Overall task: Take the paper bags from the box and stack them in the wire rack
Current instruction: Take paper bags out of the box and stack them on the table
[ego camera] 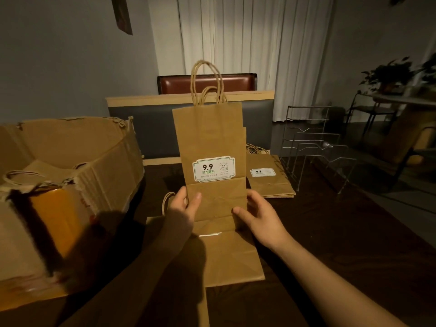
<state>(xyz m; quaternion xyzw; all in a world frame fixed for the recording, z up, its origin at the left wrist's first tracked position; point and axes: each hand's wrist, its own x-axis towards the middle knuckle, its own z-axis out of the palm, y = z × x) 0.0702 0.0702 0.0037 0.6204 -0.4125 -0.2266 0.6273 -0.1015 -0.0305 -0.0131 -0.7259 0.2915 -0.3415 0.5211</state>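
Dim room, dark wooden table [330, 232]. Looks like mid-transfer: a flat brown paper bag with a white label [208, 142] is held upright over the table, between the torn cardboard box [77, 147] and the empty silver wire rack [313, 147]. Left hand [182, 204] and right hand [257, 213] pinch its lower edges, thumbs in front. Next it needs carrying right and slotting in.
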